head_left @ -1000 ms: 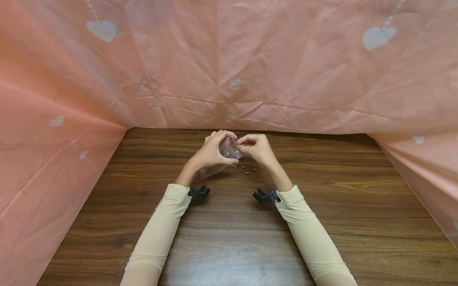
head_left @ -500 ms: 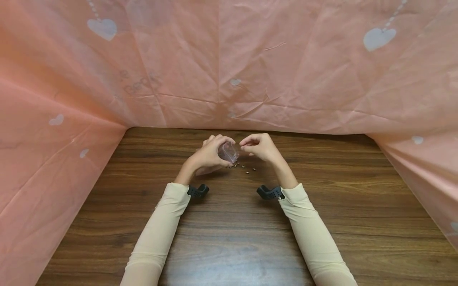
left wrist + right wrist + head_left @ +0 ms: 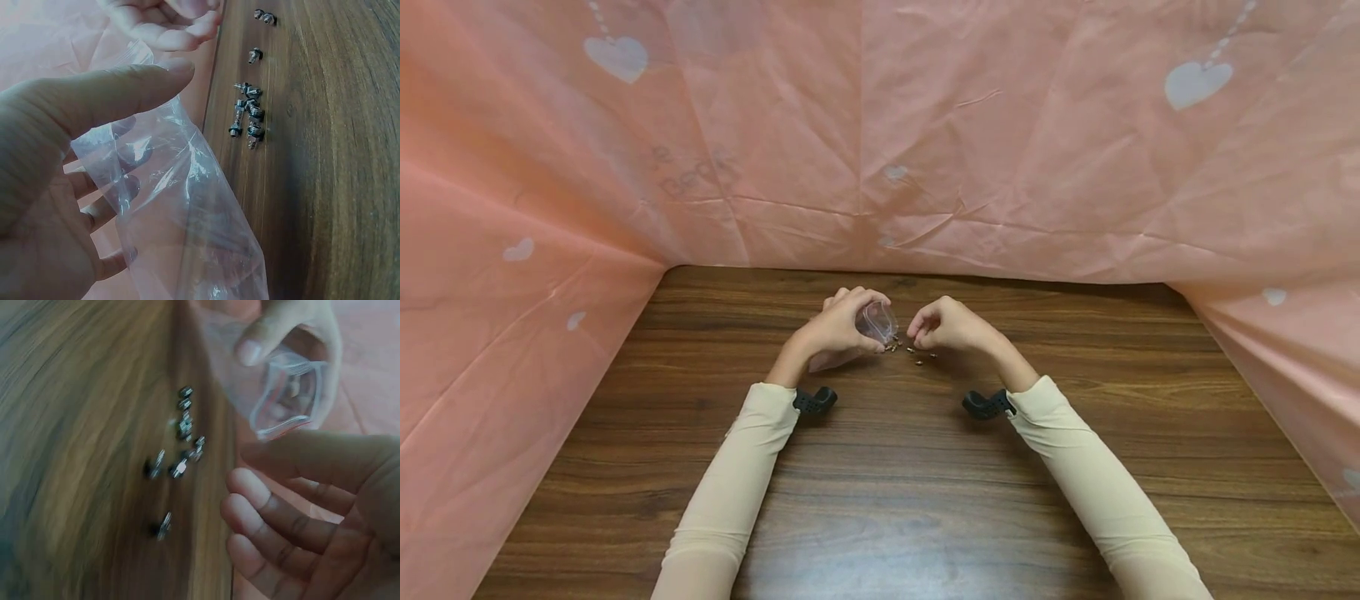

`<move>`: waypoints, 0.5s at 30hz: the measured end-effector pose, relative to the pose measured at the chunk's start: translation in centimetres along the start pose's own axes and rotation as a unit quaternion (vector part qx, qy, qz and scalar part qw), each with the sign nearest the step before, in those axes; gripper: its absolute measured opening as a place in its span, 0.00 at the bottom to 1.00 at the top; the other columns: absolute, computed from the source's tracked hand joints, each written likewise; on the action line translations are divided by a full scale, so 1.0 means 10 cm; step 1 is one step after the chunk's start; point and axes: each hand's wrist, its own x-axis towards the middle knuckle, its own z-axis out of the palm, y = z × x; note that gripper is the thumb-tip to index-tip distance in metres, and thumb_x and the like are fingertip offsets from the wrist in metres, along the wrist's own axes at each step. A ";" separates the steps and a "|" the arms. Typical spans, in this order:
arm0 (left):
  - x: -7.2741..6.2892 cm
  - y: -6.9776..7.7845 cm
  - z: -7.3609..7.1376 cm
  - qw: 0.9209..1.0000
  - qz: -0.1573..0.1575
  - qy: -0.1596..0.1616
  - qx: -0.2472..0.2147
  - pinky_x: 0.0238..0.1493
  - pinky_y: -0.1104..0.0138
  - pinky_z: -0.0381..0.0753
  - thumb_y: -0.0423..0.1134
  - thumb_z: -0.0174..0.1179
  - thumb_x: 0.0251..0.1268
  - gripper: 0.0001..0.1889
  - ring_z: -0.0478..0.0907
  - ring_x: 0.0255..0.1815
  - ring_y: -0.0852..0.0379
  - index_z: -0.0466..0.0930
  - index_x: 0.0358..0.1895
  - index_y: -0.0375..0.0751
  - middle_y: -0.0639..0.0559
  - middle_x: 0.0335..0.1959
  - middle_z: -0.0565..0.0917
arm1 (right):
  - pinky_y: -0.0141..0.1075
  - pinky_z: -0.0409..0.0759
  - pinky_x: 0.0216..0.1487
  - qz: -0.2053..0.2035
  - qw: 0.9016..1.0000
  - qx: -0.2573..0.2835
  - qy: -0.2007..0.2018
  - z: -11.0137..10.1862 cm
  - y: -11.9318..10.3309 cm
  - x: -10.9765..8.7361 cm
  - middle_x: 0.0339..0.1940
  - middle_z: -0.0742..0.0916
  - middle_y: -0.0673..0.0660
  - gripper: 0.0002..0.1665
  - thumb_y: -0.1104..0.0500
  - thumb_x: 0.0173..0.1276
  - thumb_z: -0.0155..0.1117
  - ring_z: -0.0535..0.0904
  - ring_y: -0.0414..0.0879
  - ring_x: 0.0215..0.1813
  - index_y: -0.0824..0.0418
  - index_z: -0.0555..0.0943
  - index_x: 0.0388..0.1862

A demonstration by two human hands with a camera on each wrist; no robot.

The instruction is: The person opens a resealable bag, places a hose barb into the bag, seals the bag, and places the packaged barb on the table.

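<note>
My left hand (image 3: 837,327) grips a clear plastic zip bag (image 3: 200,212) between thumb and fingers. The bag's mouth gapes toward the right, its red-edged zip strip showing in the right wrist view. Several small metal fittings (image 3: 185,425), shiny and threaded-looking, lie on the wooden table just beyond the bag's mouth. Most sit in a loose row (image 3: 250,109), with a few apart to the right. Close beside them hovers my right hand (image 3: 957,325), fingers loosely bent. In the right wrist view its thumb and fingertips (image 3: 247,487) have nothing between them.
A dark brown wooden table (image 3: 880,483) spreads under both arms. Pink cloth (image 3: 1000,150) with pale hearts hangs behind and at both sides. Black wrist mounts (image 3: 815,401) project inward from both cream sleeves (image 3: 1082,467).
My right hand has come away from the bag's mouth and dropped toward the fittings, moving right and nearer. The left hand with the bag has lowered slightly.
</note>
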 end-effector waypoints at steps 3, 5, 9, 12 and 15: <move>0.00 0.00 0.00 1.000 0.000 0.004 -0.002 0.71 0.43 0.54 0.41 0.80 0.47 0.38 0.67 0.61 0.45 0.75 0.65 0.45 0.45 0.62 0.77 | 0.27 0.79 0.36 -0.010 1.000 -0.020 -0.015 -0.01 0.04 -0.01 0.33 0.90 0.64 0.11 0.72 0.58 0.67 0.82 0.39 0.32 0.73 0.86 0.41; 0.01 -0.01 0.00 1.000 -0.001 0.004 -0.002 0.71 0.43 0.54 0.41 0.80 0.47 0.38 0.67 0.61 0.45 0.75 0.65 0.45 0.45 0.62 0.77 | 0.28 0.80 0.38 -0.016 0.999 -0.038 -0.022 -0.02 0.08 -0.02 0.33 0.90 0.62 0.10 0.71 0.58 0.69 0.82 0.40 0.34 0.71 0.86 0.41; 0.01 -0.02 0.01 1.000 -0.006 0.001 0.001 0.72 0.43 0.53 0.41 0.80 0.48 0.38 0.66 0.61 0.46 0.75 0.66 0.47 0.46 0.62 0.77 | 0.31 0.81 0.43 -0.029 0.996 -0.076 -0.023 -0.02 0.15 -0.06 0.35 0.90 0.59 0.09 0.69 0.59 0.72 0.84 0.44 0.39 0.67 0.87 0.40; 0.01 -0.02 0.01 1.000 -0.009 0.000 0.004 0.72 0.42 0.53 0.41 0.80 0.47 0.39 0.66 0.63 0.45 0.75 0.66 0.47 0.47 0.63 0.77 | 0.37 0.81 0.46 -0.042 0.994 -0.098 -0.011 -0.02 0.20 -0.08 0.38 0.89 0.61 0.09 0.68 0.59 0.73 0.85 0.50 0.42 0.67 0.87 0.40; 0.01 -0.03 0.01 1.000 -0.018 0.000 0.004 0.72 0.40 0.54 0.41 0.81 0.46 0.39 0.63 0.65 0.45 0.74 0.66 0.48 0.48 0.64 0.75 | 0.44 0.82 0.49 -0.059 0.991 -0.118 0.010 -0.01 0.24 -0.10 0.39 0.87 0.61 0.09 0.67 0.59 0.74 0.85 0.53 0.44 0.66 0.87 0.39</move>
